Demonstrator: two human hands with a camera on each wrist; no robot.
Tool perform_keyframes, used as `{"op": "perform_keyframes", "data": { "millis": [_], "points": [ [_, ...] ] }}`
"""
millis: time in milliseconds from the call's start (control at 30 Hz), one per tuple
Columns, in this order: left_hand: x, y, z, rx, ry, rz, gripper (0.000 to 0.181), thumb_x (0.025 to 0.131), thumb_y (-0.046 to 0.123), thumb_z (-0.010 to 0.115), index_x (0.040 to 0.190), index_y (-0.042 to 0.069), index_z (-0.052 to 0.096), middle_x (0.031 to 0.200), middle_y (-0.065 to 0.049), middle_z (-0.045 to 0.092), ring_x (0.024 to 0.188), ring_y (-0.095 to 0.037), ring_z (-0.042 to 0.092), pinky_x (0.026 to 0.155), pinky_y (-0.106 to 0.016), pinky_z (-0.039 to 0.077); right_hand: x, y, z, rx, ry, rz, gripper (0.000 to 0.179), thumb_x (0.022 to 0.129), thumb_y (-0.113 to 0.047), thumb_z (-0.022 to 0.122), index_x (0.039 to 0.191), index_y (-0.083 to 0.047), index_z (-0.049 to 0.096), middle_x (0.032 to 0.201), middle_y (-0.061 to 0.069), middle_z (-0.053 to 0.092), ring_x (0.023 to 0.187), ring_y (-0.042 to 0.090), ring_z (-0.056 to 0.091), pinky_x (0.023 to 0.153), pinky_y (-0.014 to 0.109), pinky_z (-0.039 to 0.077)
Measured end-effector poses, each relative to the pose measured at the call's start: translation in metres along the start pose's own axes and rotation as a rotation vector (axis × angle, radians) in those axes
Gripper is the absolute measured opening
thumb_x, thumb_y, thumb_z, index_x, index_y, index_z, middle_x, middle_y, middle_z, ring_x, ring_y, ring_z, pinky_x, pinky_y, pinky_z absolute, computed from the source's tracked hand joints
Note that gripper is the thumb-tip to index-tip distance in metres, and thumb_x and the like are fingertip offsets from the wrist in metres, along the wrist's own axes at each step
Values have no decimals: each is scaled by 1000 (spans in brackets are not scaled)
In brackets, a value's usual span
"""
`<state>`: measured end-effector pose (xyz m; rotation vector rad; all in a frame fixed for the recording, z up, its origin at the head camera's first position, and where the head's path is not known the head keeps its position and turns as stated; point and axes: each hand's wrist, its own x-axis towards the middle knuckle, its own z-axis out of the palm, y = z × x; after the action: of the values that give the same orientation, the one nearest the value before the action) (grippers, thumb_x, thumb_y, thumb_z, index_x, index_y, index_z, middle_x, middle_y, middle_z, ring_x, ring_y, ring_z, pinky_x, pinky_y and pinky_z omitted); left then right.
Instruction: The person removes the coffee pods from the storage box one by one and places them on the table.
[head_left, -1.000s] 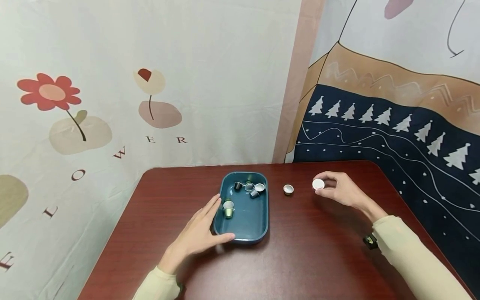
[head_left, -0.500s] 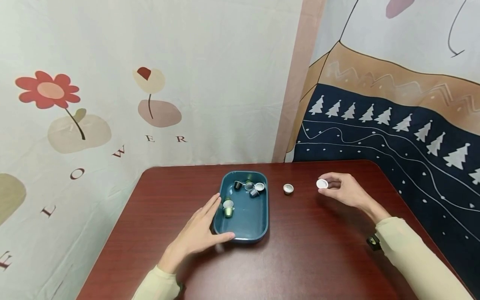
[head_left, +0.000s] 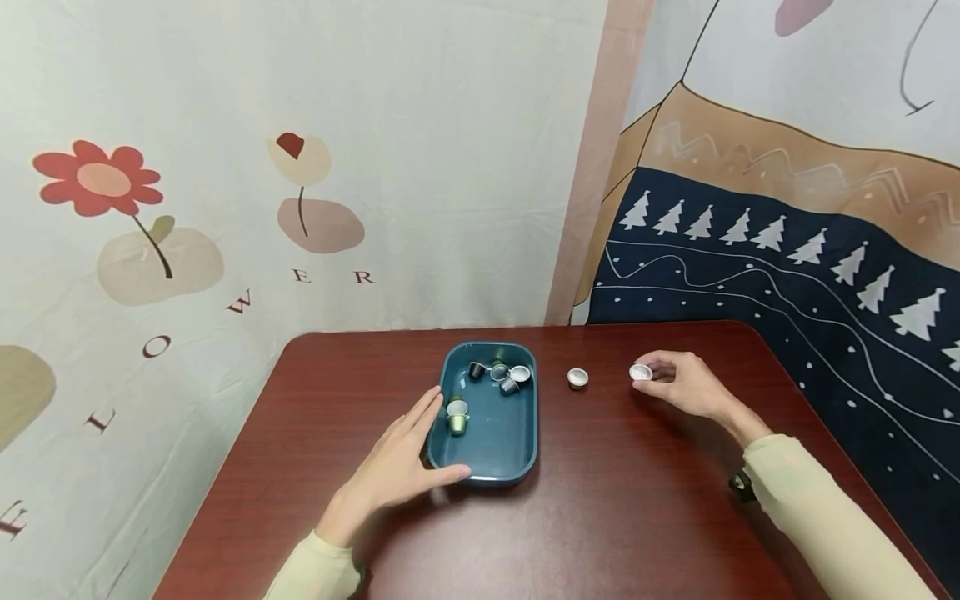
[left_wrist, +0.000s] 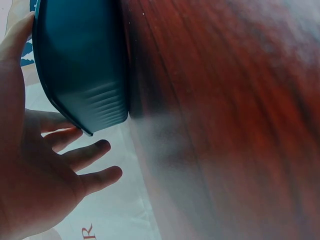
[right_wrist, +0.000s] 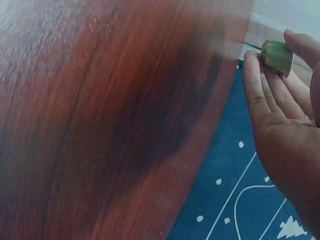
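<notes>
My right hand (head_left: pixel 686 385) pinches a green coffee capsule (right_wrist: pixel 278 57) between thumb and fingers, above the right part of the table. The capsule's pale lid (head_left: pixel 641 372) faces up in the head view. To its left, a second coffee capsule (head_left: pixel 577 378) stands on the table, pale lid up. My left hand (head_left: pixel 397 458) rests against the left side and near corner of a dark blue tray (head_left: pixel 536 433), thumb and fingers spread straight. Inside the tray lie several capsules: a green one (head_left: pixel 457 423) by the left wall, and a dark one (head_left: pixel 477 370) and a grey one (head_left: pixel 510 385) towards the back.
The reddish-brown wooden table (head_left: pixel 585 533) has rounded back corners. A pale printed cloth (head_left: pixel 450 167) hangs behind it, and a navy cloth with white trees (head_left: pixel 750 275) hangs along the right side.
My right hand moved slightly right with the green capsule, then came back a little left and lower. The left hand, the tray and the capsule on the table have stayed put.
</notes>
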<state>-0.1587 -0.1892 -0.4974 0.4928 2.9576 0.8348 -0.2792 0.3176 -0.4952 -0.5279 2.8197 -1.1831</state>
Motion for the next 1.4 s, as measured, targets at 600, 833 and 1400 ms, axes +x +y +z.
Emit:
{"op": "perform_keyframes", "data": {
  "millis": [600, 833, 1400],
  "points": [
    [0, 1, 0, 3, 1, 2, 127, 87, 81, 82, 180, 13, 30, 190, -4, 26, 167, -45, 43, 132, -73, 40, 21, -3, 27, -5, -26, -17, 28, 97, -19, 91, 123, -11, 83, 113, 7, 84, 102, 16, 78, 92, 19, 61],
    [0, 2, -1, -2, 1, -3, 127, 86, 81, 82, 180, 13, 30, 190, -3, 27, 167, -45, 44, 132, -74, 41, 26, -4, 33, 2, -43, -16, 30, 96, -18, 92, 124, -10, 83, 114, 8, 85, 101, 16, 76, 89, 19, 60],
    [-1, 2, -1, 5, 4, -2, 127, 86, 81, 82, 180, 13, 30, 190, -4, 27, 165, -47, 45, 131, -72, 42, 39, -6, 44, -12, -70, -35, 30, 97, -17, 91, 125, -10, 83, 112, 5, 85, 101, 15, 72, 90, 25, 60]
  ]
}}
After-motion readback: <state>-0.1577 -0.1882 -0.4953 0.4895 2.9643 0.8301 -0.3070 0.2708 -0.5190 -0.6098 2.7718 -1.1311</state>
